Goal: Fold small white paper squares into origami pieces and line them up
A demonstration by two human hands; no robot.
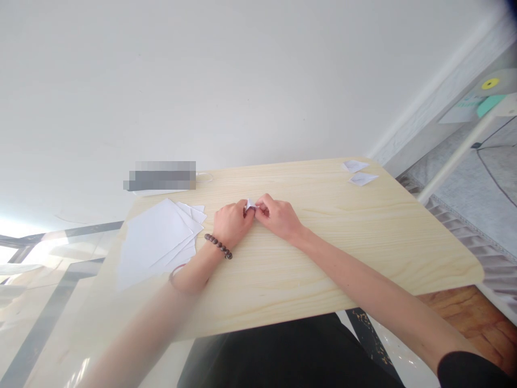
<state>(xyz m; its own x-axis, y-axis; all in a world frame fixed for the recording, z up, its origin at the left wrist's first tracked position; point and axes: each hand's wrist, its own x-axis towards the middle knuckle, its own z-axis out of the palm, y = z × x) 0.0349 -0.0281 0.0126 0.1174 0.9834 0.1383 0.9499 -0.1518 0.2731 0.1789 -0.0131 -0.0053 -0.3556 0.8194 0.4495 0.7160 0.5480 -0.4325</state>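
Note:
A small piece of folded white paper is held between my two hands over the middle of the wooden table. My left hand, with a dark bead bracelet at the wrist, grips its left side with thumb and curled fingers. On the other side, the fingers of my right hand pinch the paper's right edge. Much of the paper is covered by my fingers, so its full shape cannot be made out.
Several loose sheets of white paper lie overlapping at the table's left. Two folded paper diamonds rest near the far right corner. A pixelated grey object stands at the back left, against the wall.

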